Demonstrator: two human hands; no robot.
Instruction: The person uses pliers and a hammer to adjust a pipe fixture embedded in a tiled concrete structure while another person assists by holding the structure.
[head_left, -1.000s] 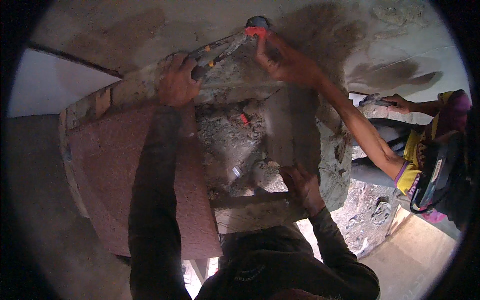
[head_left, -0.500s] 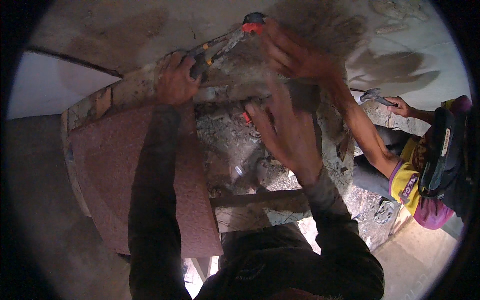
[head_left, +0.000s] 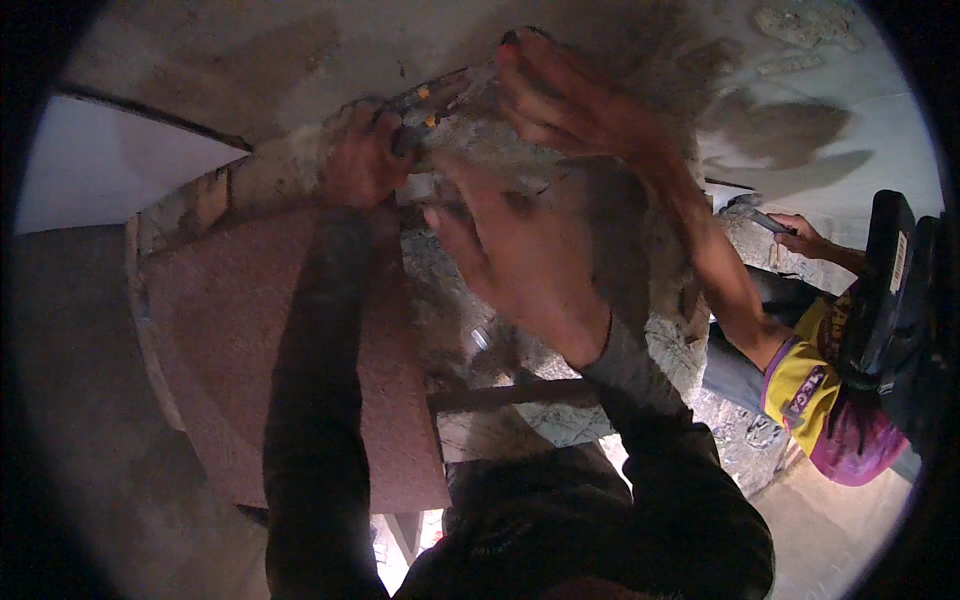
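My left hand (head_left: 365, 150) is closed round the dark handle end of a long, two-armed tool (head_left: 425, 105) with yellow marks, against the rough concrete. My right hand (head_left: 520, 265) reaches upward just below it, blurred, thumb and forefinger apart, fingertips near the handle; I see nothing held in it. A co-worker's hand (head_left: 560, 100) is on a red-and-black piece (head_left: 510, 50) at the tool's far end. Below my left hand lies a reddish-brown board (head_left: 210, 340), beside a rubble-filled opening (head_left: 470, 350) partly covered by my right hand.
The co-worker (head_left: 840, 390), in yellow and purple, leans in from the right, holding a hammer (head_left: 750, 212) in the other hand. A concrete wall (head_left: 800, 80) spans the top, with a white panel (head_left: 120, 165) at upper left. A crossbar (head_left: 500, 393) edges the opening.
My right hand has risen from the opening's lower right edge to just below the tool. The co-worker has leaned further in. My left hand has hardly moved.
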